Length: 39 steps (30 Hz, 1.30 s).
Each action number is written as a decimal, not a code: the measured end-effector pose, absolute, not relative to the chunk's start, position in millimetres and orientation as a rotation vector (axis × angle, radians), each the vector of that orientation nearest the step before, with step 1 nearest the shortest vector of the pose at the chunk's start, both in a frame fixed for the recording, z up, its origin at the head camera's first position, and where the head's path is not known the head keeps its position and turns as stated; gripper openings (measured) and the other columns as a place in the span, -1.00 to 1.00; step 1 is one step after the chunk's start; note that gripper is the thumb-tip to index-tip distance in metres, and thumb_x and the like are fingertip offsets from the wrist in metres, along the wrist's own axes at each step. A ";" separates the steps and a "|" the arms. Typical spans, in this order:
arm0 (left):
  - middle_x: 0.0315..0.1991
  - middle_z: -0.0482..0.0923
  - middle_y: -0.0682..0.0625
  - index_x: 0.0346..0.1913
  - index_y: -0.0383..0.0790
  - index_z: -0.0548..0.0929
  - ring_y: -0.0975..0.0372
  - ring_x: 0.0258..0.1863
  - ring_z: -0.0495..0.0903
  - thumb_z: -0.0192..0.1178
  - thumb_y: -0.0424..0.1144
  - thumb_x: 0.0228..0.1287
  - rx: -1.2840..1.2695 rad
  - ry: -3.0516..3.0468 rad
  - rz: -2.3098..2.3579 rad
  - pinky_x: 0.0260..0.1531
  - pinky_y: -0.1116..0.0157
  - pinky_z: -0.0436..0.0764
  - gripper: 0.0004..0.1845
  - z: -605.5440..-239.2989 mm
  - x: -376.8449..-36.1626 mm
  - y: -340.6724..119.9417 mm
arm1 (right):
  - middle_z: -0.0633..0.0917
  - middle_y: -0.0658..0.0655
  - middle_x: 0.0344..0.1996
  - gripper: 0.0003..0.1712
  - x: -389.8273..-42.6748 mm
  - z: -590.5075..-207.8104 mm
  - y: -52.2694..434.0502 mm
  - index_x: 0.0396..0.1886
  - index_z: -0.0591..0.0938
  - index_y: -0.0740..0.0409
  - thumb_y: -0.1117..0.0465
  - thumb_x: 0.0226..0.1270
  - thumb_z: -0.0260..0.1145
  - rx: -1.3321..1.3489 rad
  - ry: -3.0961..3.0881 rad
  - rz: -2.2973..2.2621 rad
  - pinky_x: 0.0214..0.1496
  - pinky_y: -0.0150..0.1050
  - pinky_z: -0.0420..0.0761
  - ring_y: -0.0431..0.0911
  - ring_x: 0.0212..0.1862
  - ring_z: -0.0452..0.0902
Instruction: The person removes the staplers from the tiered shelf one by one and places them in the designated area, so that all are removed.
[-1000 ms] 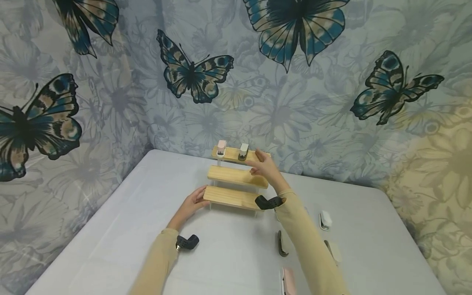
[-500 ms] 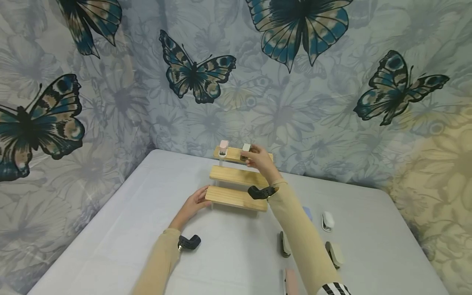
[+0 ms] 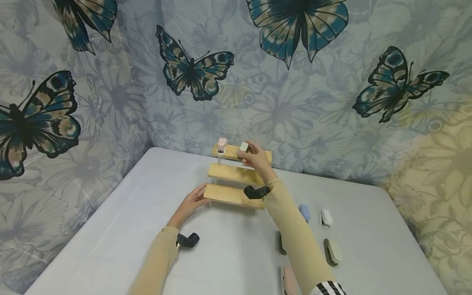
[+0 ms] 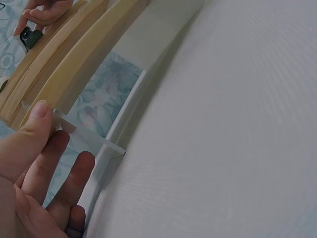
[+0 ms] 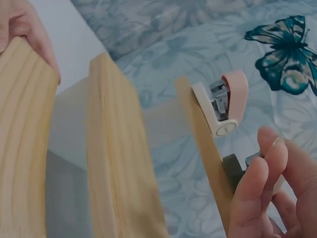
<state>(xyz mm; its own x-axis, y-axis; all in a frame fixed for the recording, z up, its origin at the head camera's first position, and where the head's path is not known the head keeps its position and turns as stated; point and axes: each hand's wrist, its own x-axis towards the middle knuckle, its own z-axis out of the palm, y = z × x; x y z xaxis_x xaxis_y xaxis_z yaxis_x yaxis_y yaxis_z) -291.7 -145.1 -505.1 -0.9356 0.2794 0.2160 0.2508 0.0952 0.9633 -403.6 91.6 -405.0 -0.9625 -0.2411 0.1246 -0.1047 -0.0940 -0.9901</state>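
A three-step wooden display stand with clear supports stands toward the back of the table. My left hand holds the left end of its lowest shelf, the thumb on the wood and fingers below by the clear support. On the top shelf, my right hand pinches a small stapler with a pale top and dark green base; the fingers hide much of it. To its left on that shelf sits a pink and white stapler, touched by neither hand.
Right of the stand lie a blue stapler, a white one and a cream one with a dark base. A pink stapler and a dark-based one are partly behind my right sleeve. A butterfly-patterned backdrop rises behind.
My right hand has moved left along the top shelf from the stapler's right side and now pinches it. The left hand stays at the lowest shelf's end.
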 end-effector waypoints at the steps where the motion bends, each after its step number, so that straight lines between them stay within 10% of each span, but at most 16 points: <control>1: -0.01 0.27 -0.05 0.13 -0.19 0.09 0.21 -0.11 0.31 0.13 -0.21 -0.09 0.565 2.304 2.021 -0.15 0.28 0.29 -0.33 -502.1 -290.5 -144.6 | 0.32 -0.01 -0.05 -0.18 -399.2 -400.7 91.2 0.09 0.17 -0.07 0.11 -0.26 0.32 -0.378 2.055 -2.220 -0.54 -0.30 0.46 -0.14 -0.60 0.38; 18: -0.03 0.29 -0.03 0.13 -0.17 0.10 0.21 -0.14 0.34 0.15 -0.18 -0.13 0.546 2.304 2.032 -0.17 0.28 0.30 -0.30 -510.3 -294.5 -145.3 | 0.15 -0.02 0.08 -0.29 -335.0 -372.7 108.9 0.06 0.23 -0.07 0.15 -0.18 0.28 -0.207 2.137 -2.119 -0.47 -0.22 0.40 -0.16 -0.59 0.28; 26: -0.02 0.28 -0.04 0.13 -0.18 0.09 0.22 -0.14 0.34 0.14 -0.18 -0.12 0.537 2.292 2.037 -0.17 0.31 0.31 -0.30 -509.2 -294.4 -145.0 | -0.01 0.07 0.14 -0.28 -390.9 -477.9 160.3 0.09 0.18 -0.08 0.21 -0.14 0.26 -0.419 1.997 -2.214 -0.60 -0.30 0.32 -0.14 -0.52 0.29; 33: -0.02 0.27 -0.11 0.13 -0.22 0.07 0.15 -0.12 0.32 0.12 -0.24 -0.08 0.633 2.277 2.040 -0.16 0.25 0.29 -0.32 -510.3 -295.9 -142.8 | 0.01 0.13 0.13 -0.33 -292.9 -386.6 161.9 0.08 0.19 -0.04 0.19 -0.08 0.22 -0.385 2.202 -1.987 -0.60 -0.20 0.33 -0.08 -0.58 0.25; 39: -0.03 0.29 -0.08 0.12 -0.15 0.11 0.16 -0.15 0.35 0.12 -0.23 -0.07 0.685 2.309 2.055 -0.21 0.25 0.34 -0.36 -509.3 -292.7 -144.9 | 0.03 0.10 0.13 -0.32 -276.8 -413.6 210.4 0.11 0.18 -0.02 0.24 -0.07 0.21 -0.489 2.206 -1.924 -0.68 -0.19 0.30 -0.10 -0.66 0.23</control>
